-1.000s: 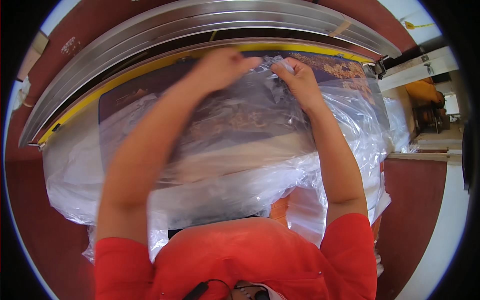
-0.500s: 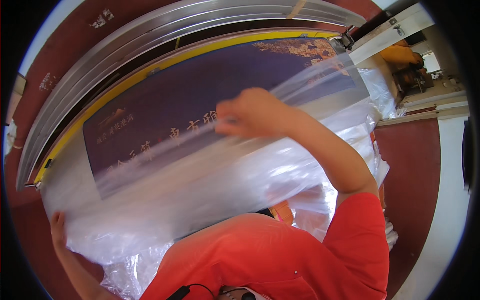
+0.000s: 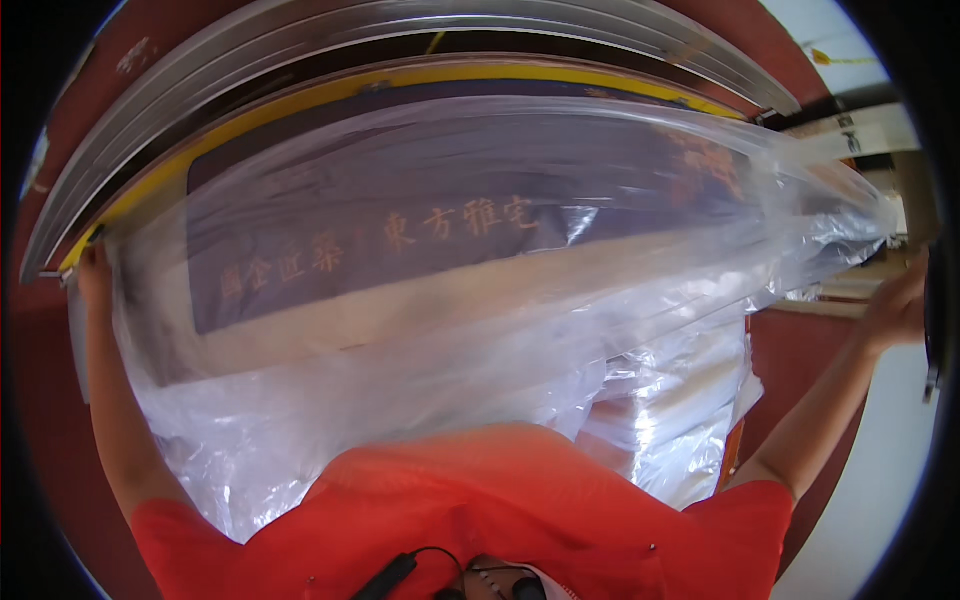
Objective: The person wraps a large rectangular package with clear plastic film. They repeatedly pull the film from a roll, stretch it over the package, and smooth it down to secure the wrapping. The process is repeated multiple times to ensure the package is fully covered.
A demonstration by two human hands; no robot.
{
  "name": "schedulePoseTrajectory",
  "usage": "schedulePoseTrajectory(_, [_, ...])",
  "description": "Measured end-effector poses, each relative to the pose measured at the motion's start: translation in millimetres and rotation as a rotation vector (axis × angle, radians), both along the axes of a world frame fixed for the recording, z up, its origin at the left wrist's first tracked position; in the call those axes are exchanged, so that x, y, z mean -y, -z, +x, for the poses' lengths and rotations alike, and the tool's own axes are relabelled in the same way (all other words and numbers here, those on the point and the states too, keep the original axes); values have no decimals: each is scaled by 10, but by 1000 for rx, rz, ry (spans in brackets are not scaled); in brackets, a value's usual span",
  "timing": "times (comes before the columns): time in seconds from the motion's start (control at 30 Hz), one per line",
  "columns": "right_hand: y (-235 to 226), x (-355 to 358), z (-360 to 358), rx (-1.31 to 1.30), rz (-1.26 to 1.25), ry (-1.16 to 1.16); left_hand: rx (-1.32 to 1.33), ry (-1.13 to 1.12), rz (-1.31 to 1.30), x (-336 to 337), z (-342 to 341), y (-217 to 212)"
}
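arms spread wide, one hand at each end of the work. clear plastic film [image 3: 430,375] lies across a dark purple panel [image 3: 330,190] with orange-gold lettering, covering most of it; the far edge of the panel shows bare along the top left. film is pulled to a bunched point at the right, near the right hand [image 3: 898,312]. that hand is blurred, out at the picture's rim, fingers partly hidden; can't tell if it's gripping film. left hand [image 3: 95,272] is at the left end, by the film's edge and just below the yellow strip [image 3: 190,170]; fingers look bent, can't tell whether they're pinching the film. pale border [image 3: 480,285] runs along the panel's near side, under film. more loose, shiny film [image 3: 680,410] hangs at the near right. ribbed metal rail [image 3: 240,50] curves past the yellow strip, far side. red shirt [image 3: 490,490] at bottom, black cable device [image 3: 385,577] on it.
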State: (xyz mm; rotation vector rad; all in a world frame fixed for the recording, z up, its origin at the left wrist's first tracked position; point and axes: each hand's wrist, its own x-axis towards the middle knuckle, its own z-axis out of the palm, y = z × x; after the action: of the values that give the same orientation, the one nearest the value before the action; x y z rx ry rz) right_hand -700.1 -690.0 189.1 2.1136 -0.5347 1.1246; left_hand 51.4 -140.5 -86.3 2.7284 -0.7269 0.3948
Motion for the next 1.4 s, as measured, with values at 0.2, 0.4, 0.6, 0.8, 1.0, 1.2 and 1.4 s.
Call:
schedulePoseTrajectory(0.2, [2184,491,156,-455,752,113,209,30,279,-84,-184,-7])
schedulePoseTrajectory(0.4, [2090,602,369,-442,771,584,113,-219,120,97,-991,-227])
schedulePoseTrajectory(0.6, [2367,1694,-180,-470,895,98,16,-161,-52,228,-669,-38])
schedulePoseTrajectory(0.8, [1332,-1930,2903,-465,1748,-695,57,-377,18,71,-1024,-215])
schedulePoseTrajectory(1.0, [1929,-4196,3576,-993,1535,-1126,16,-338,-21,290,-999,-274])
schedulePoseTrajectory(1.2, [2270,-3848,3717,-1319,2109,-1115,-9,-293,-64,234,-854,-124])
schedulePoseTrajectory(1.4, [1067,-2024,1921,-282,2244,-1366,-8,-197,-34,180,-852,-184])
